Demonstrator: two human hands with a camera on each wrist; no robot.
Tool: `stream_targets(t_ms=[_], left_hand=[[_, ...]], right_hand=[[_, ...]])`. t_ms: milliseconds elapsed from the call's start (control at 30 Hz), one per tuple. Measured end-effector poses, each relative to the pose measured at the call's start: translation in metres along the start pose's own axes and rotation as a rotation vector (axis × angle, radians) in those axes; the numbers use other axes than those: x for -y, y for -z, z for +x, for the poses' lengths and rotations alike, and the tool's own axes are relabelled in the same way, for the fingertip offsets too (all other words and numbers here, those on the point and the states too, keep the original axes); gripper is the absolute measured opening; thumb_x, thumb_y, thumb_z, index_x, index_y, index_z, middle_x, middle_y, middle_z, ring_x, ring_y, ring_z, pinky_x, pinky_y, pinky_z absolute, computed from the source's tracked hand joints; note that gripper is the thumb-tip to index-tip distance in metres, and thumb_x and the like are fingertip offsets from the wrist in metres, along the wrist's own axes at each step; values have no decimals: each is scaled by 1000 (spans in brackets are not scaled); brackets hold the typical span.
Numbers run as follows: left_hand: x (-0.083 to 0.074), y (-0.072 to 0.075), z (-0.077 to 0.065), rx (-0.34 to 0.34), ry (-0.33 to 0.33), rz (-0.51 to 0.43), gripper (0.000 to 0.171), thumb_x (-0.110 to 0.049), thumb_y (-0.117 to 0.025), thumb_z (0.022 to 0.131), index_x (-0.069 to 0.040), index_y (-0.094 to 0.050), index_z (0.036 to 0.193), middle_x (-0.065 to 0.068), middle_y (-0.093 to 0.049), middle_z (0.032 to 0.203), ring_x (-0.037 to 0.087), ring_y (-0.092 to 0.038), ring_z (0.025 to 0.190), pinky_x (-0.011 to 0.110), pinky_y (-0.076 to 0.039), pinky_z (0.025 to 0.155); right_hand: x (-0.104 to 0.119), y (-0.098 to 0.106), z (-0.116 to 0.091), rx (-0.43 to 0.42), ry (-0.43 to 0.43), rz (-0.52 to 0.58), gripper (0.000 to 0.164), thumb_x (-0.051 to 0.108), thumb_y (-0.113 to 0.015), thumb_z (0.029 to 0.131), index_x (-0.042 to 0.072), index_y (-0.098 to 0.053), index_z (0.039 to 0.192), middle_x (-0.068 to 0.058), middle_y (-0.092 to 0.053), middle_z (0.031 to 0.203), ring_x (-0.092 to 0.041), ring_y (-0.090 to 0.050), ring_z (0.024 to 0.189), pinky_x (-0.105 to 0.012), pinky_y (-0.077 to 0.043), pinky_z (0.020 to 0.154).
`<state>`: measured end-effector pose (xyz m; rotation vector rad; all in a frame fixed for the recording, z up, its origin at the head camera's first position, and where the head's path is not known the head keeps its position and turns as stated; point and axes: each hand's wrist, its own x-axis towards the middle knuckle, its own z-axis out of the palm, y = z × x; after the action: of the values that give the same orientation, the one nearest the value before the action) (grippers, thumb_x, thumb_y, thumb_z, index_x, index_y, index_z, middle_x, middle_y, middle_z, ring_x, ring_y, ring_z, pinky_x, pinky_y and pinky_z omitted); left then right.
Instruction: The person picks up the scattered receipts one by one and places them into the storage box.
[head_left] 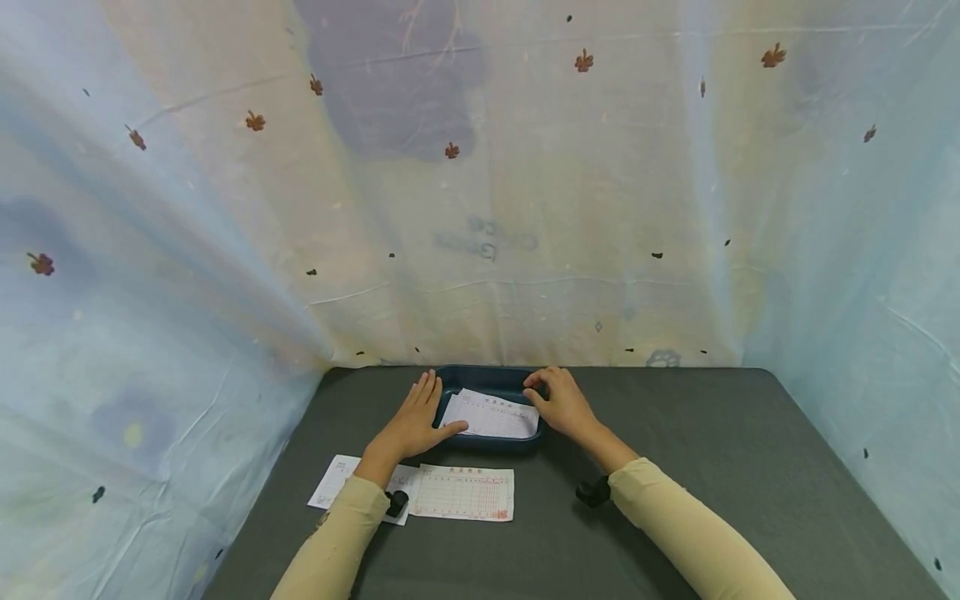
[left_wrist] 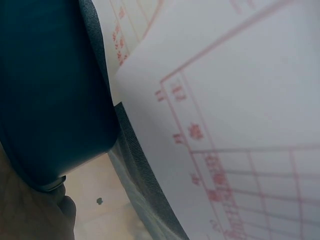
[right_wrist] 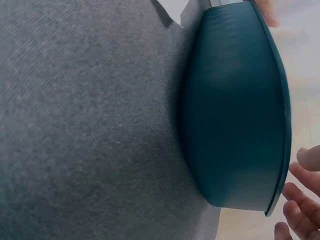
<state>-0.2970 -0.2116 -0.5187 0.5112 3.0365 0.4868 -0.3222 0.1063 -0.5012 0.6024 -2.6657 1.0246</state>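
A dark blue rectangular tray [head_left: 491, 379] stands at the far side of the table, with printed paper slips [head_left: 495, 419] lying in it. Along its left rim lies my left hand [head_left: 408, 427], fingers straight and thumb reaching over the front left corner. My right hand [head_left: 567, 408] is at the right rim, its fingers loosely bent. In the right wrist view the right fingertips [right_wrist: 295, 200] are right beside the tray's rim [right_wrist: 286, 125], with nothing gripped between them. The left wrist view has the tray's outer wall [left_wrist: 55, 100] next to part of the left hand [left_wrist: 30, 212].
In front of the tray lies a form with a red printed grid [head_left: 463, 494]. Another white slip [head_left: 332, 483] sits to its left, partly hidden under the left forearm. The dark grey table [head_left: 675, 467] ends at a patterned curtain [head_left: 540, 317] behind and on both sides.
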Motion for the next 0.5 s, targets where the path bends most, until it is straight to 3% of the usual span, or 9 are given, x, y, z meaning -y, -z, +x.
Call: stream_targets(t_ms=[133,233,333,500], left_hand=[[0,0,-1,-8,-8,-1,118,-79,-53,98,5,-12,170,24,-3,179,41,-1,166,59,-13,133],[1,0,-1,-10,-14,-6,119,-80,-53,98,5,-13,169,24,-4,179,41,-1,166,59,-13,133],[1,1,0,-11,-14,-3,119,-81,-53,97,6,-14,169,25,-4,178,41,-2,166,60,-14,133],[1,-1,1,-1,2,22,119,-82,-51,97,4,-13,170,23,-3,179,39,0,166,58,-13,133]], right_hand=[[-1,-2,-3,-16,24,-23,23,20,-76,103,6,-77,121,-11,-69,122,-31,-59,109,-51,-53,94],[-2,-3,-5,7,37,-57,40,26,-75,104,4,-70,137,-16,-64,139,-38,-58,129,-59,-49,109],[-3,-4,-7,60,42,-78,61,35,-74,104,1,-56,152,-22,-53,157,-44,-48,145,-65,-40,119],[-5,-10,-10,161,21,-153,90,56,-64,105,-1,-34,167,-25,-31,172,-43,-29,160,-64,-28,127]])
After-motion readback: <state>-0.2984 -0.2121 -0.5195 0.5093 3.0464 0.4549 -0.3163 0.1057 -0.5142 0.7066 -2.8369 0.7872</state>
